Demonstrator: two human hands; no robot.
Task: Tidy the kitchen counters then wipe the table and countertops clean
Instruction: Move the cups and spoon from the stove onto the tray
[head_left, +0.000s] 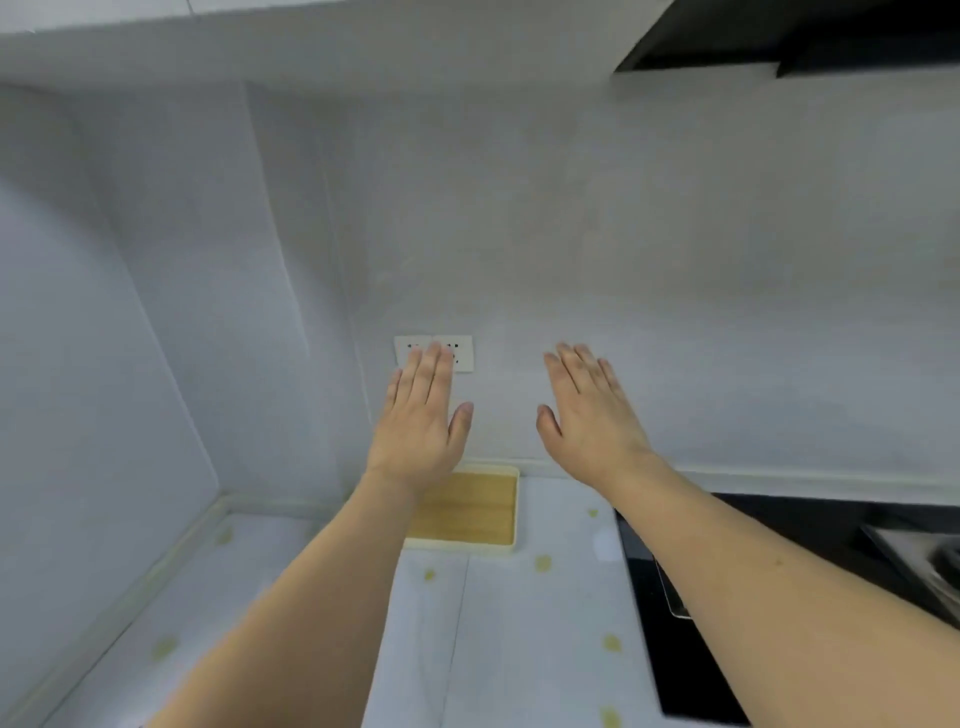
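Above the counter (519, 649), left hand (421, 421) and right hand (589, 415), grips spread flat, apart, before the wall.

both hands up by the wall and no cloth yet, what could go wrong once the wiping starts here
1. The wall socket sits right behind the left hand; a wet cloth there could put water in it.
2. The wooden tray lies on the countertop by the wall; wiping around it would likely leave dirt beneath.
3. The right hand is empty and open, near the black cooktop, which may be hot.
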